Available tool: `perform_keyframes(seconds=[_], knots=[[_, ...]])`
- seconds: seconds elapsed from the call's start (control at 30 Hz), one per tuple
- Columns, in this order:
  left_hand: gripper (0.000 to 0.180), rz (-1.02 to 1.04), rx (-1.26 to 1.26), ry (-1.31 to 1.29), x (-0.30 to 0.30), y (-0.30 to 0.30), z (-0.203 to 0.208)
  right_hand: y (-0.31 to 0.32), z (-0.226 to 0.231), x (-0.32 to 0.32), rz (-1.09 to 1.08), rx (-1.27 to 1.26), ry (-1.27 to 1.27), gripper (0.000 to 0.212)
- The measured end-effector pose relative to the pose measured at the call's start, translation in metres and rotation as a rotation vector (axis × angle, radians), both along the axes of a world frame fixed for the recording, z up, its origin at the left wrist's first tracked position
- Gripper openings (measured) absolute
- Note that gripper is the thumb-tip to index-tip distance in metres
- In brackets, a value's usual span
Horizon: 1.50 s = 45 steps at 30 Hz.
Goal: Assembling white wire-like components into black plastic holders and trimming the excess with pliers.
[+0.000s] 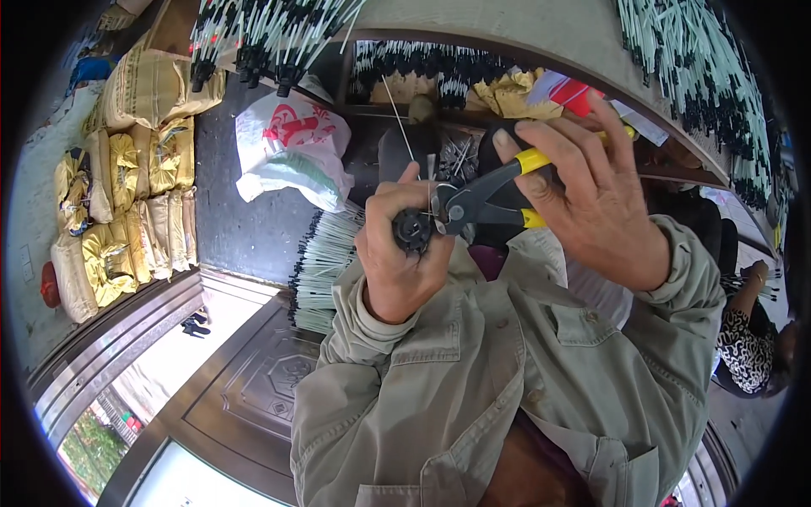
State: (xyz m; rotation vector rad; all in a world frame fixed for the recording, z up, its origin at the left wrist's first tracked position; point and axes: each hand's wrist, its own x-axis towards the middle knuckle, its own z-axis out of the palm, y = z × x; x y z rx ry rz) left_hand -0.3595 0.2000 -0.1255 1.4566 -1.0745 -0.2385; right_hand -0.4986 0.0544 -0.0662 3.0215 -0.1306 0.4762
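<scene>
My left hand [397, 253] is closed around a small round black part [412, 230] with a thin metal wire [399, 122] rising from it. My right hand [583, 194] grips pliers [486, 198] with black and yellow handles. The jaws of the pliers meet the black part right beside my left thumb. Both forearms wear grey-green sleeves.
Bundles of pale rods with black tips [325, 258] lie below the hands, with more [701, 68] along the curved table edge. A white plastic bag [291, 148] and stacked yellow sacks [135, 203] sit to the left. Another person's arm [748, 313] is at the right.
</scene>
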Motion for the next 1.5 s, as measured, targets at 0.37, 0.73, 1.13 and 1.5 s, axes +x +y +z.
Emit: perform_keyframes(seconds=[0.37,0.73,1.13,1.5], knots=[[0.034,0.049,0.032,-0.006,0.002,-0.005,0.009,0.019,-0.053,0.001,0.004,0.279,-0.218,0.016],[0.033,-0.041,0.037,0.015,0.005,-0.005,0.013,-0.028,-0.052,0.048,-0.039,-0.447,-0.781,0.04],[0.033,-0.048,0.107,0.067,0.019,0.018,0.012,-0.023,-0.016,0.022,0.291,0.248,-0.02,0.036],[0.053,-0.424,-0.074,0.083,0.027,0.007,0.001,-0.042,0.003,0.017,0.251,1.686,0.972,0.054]])
